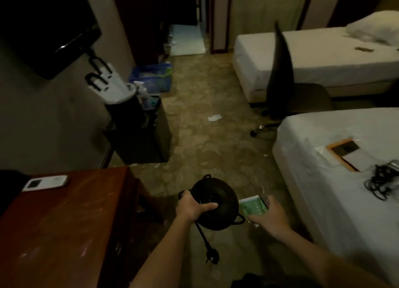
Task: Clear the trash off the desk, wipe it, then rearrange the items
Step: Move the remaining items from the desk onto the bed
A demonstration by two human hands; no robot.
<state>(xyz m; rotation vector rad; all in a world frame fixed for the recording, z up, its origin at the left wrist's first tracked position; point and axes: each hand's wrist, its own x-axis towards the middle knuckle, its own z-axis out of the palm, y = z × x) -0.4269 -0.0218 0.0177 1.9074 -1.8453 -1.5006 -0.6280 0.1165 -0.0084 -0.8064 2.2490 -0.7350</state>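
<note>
My left hand (193,205) grips a round black kettle base (218,203), held over the carpet just right of the desk. Its black cord and plug (210,256) dangle below the hand. My right hand (268,214) holds a green and white pack (252,206), touching the right edge of the base. The reddish wooden desk (64,223) fills the lower left; its top is streaked with pale smears. A white phone-like device (46,183) lies near the desk's far left edge.
A dark trolley (140,136) with a spray bottle and grey bin stands beyond the desk. A blue basket (151,78) sits further back. White paper scrap (214,117) lies on the carpet. A bed (323,169) at right carries a tray and black cables; an office chair (280,76) stands between the beds.
</note>
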